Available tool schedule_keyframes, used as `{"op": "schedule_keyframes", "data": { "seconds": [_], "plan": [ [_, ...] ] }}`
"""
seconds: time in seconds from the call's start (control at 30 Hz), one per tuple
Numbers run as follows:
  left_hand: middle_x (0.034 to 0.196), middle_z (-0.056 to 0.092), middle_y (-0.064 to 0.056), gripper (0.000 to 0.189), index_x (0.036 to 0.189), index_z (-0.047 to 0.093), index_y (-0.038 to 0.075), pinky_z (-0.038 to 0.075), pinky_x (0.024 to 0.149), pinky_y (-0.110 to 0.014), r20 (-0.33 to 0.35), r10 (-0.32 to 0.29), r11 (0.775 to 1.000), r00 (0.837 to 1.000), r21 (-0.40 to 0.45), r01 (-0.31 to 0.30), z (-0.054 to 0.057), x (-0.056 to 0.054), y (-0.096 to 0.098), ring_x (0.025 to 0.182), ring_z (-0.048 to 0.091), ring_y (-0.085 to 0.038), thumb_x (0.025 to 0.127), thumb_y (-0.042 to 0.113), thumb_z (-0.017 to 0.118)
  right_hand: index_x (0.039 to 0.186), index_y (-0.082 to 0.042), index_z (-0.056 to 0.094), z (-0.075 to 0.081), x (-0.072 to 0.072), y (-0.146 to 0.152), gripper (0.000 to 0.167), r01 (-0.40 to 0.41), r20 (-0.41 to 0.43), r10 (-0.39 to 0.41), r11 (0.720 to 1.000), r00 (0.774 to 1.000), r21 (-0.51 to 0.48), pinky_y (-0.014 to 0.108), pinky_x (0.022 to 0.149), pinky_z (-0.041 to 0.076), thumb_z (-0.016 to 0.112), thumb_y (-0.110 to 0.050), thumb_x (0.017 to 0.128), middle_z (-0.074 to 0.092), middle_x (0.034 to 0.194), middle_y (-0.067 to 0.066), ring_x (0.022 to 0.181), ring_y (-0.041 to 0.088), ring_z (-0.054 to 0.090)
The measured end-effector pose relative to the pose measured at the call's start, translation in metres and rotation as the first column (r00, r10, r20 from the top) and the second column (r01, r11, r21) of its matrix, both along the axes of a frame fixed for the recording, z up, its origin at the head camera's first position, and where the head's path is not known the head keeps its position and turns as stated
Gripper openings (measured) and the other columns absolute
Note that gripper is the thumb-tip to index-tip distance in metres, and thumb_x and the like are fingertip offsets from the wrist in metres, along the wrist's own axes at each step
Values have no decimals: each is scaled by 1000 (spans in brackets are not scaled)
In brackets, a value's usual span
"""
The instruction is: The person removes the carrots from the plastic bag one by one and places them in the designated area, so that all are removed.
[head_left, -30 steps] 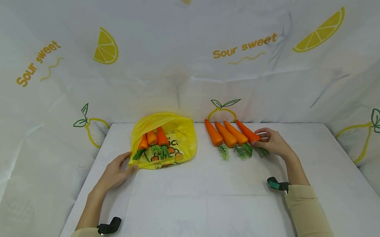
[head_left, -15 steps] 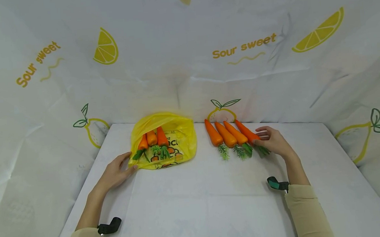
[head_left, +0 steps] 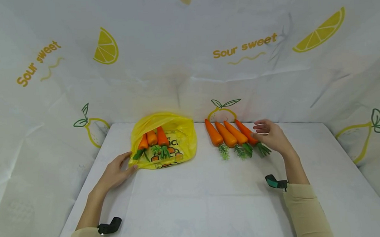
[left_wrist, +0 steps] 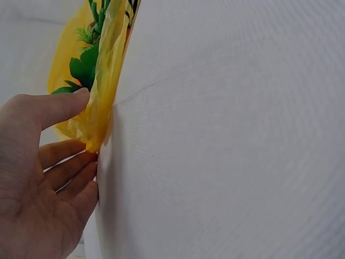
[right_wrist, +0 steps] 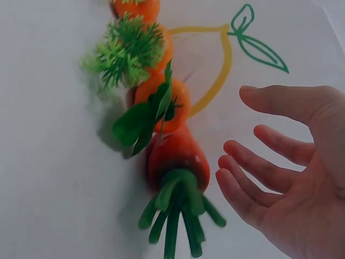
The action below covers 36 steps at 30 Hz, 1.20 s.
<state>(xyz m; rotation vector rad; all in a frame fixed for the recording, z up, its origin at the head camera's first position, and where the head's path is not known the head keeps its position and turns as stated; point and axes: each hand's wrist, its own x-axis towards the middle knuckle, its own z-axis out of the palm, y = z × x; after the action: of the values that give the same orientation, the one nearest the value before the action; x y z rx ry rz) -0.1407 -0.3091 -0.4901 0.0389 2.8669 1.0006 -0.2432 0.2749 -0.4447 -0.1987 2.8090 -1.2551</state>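
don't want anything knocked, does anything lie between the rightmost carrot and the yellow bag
Yes: three other carrots lie side by side between the rightmost carrot and the yellow bag, so a low path would probably meet them. Nothing visible stands between the right hand and that carrot.

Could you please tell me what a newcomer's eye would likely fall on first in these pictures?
Probably the bright yellow bag, left of the middle on the white table, with three carrots showing in its open mouth and the left hand touching its left edge. Next would likely come the row of four carrots lying to the bag's right, with the right hand beside the rightmost one.
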Motion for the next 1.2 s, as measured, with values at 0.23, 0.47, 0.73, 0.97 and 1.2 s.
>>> {"op": "schedule_keyframes", "data": {
  "seconds": [0.23,0.47,0.73,0.97,1.2],
  "plan": [
    [168,44,-32,75,163,43,-2,37,128,-70,-3,-2,1000,1000,5,2,0,0,0,156,40,-55,105,38,69,150,4,51,14,3,-13,57,-48,-62,47,999,997,-13,66,111,56,75,-21,104,62,148,33,135,53,63],
    [168,43,-32,75,163,42,-3,36,129,-71,0,-3,1000,1000,2,3,0,0,0,157,39,-55,105,38,68,146,6,53,23,2,-33,55,-98,-126,91,994,988,-46,67,113,54,77,-17,102,63,145,36,131,55,65],
    [168,43,-32,76,163,42,-2,36,128,-71,1,-1,1000,1000,3,1,-1,1,-1,157,39,-55,105,39,69,146,9,53,25,-1,-53,55,-145,-182,134,988,974,-48,70,114,52,77,-13,101,64,143,36,131,55,64],
    [168,43,-31,75,163,43,-2,36,128,-71,-2,-2,1000,1000,1,2,-4,-1,-3,156,40,-55,105,39,69,145,6,55,27,-3,-71,54,-172,-218,153,982,964,-73,69,113,53,77,-15,101,68,141,31,130,53,65],
    [168,43,-31,76,163,43,-2,36,129,-70,-5,-6,1000,1000,2,6,-4,-1,-3,157,39,-54,105,39,69,142,7,58,30,-5,-92,50,-216,-244,188,971,951,-97,68,111,56,78,-10,99,68,138,30,128,53,66]
  ]
}}
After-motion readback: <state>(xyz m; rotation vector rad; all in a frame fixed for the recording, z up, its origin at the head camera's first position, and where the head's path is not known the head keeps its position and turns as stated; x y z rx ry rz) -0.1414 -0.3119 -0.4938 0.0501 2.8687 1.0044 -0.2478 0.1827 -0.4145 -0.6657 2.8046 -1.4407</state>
